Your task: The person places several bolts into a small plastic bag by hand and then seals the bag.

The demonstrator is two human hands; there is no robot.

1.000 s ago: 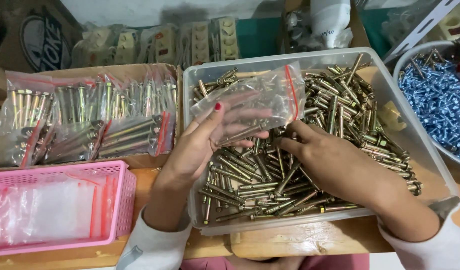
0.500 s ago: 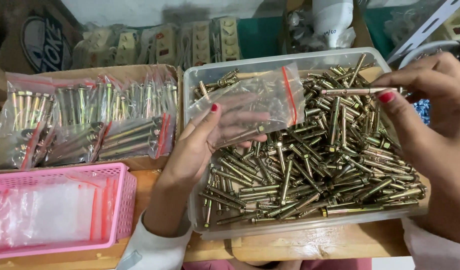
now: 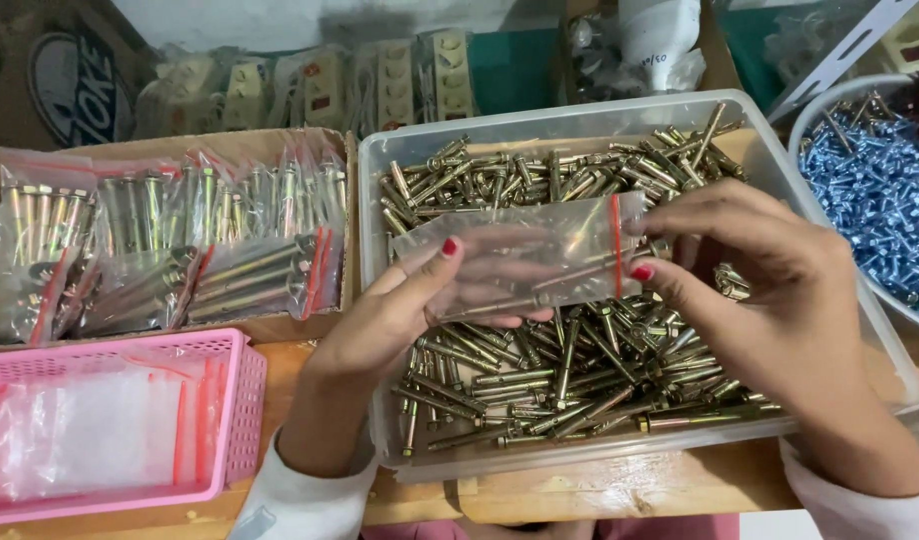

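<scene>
Right hand (image 3: 780,300) has come back to the clear bag (image 3: 525,262) — both hands' fingers pinch it above the bolt-filled bin (image 3: 380,200).

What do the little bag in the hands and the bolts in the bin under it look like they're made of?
Bag: thin clear plastic film, glossy and see-through, with a red strip at its mouth. Bolts: metal, apparently steel with yellowish plating, judging by the gold sheen. Bin: translucent rigid plastic.

We record two bare hands: left hand (image 3: 400,315), thumbnail painted red; right hand (image 3: 770,290), thumbnail likewise red; both wrists end in white long sleeves, cuffs loose; we note no rings or watch showing.
</scene>
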